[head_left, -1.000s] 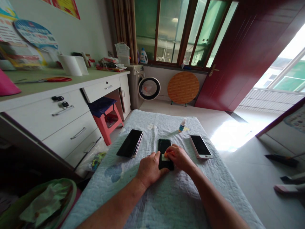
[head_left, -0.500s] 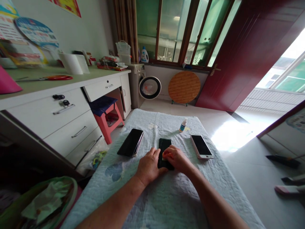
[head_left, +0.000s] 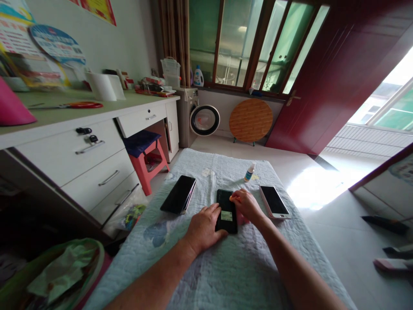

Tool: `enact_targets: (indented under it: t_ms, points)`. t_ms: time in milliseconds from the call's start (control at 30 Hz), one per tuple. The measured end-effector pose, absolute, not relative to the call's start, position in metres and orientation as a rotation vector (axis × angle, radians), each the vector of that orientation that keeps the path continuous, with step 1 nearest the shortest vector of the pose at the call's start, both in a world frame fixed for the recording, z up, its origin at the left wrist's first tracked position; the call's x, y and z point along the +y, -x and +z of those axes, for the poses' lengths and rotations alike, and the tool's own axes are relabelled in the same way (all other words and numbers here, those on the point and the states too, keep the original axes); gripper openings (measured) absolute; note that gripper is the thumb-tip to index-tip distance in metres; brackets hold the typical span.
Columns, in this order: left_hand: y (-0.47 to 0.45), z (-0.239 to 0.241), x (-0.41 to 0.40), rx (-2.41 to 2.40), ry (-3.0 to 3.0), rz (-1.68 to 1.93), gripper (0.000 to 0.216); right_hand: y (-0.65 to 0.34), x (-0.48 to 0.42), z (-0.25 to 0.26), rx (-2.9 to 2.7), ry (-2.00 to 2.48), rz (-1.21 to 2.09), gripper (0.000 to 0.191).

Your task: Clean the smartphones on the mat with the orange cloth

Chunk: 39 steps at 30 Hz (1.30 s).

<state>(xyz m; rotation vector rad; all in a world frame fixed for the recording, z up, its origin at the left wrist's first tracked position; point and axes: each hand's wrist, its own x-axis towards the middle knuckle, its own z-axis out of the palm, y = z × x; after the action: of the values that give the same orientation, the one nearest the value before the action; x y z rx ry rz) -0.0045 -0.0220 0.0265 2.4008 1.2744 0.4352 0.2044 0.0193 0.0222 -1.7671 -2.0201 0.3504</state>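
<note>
I record my left hand [head_left: 203, 228] lying flat with fingers together, pressing the near left edge of the dark phone [head_left: 223, 202] on the quilt [head_left: 226, 275] between both hands, while my right hand [head_left: 249, 206] pinches a small orange piece [head_left: 231, 199] at that phone's right edge, with a white phone [head_left: 274, 201] just beyond.

Black phone [head_left: 178, 200]: left of centre, flat on the quilted cloth [head_left: 226, 267].
Pale-edged phone [head_left: 274, 202]: right of centre, same cloth.
Spray bottle [head_left: 249, 172]: upright, above centre.
Red stool [head_left: 145, 159]: left, under the desk [head_left: 64, 142].
Washing machine [head_left: 196, 116]: upper centre, beside the round board [head_left: 251, 120].
</note>
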Motion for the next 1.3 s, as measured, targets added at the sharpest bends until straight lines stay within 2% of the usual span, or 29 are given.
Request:
enact_targets:
  t_ms: [200, 633, 1067, 1300]
  points:
    - [0.005, 0.028, -0.022, 1.266, -2.400, 0.426, 0.069, -0.193, 0.047, 0.021, -1.954, 1.922, 0.219, 0.020]
    - [0.005, 0.035, -0.023, 1.284, -2.372, 0.396, 0.061, -0.145, 0.058, 0.032, -2.178, 1.862, 0.255, 0.025]
    - [0.006, 0.031, -0.022, 1.281, -2.353, 0.398, 0.071, -0.197, 0.066, 0.032, -2.101, 2.020, 0.261, 0.023]
    - [0.006, 0.035, -0.022, 1.280, -2.344, 0.387, 0.067, -0.173, 0.086, 0.036, -2.210, 2.038, 0.327, 0.023]
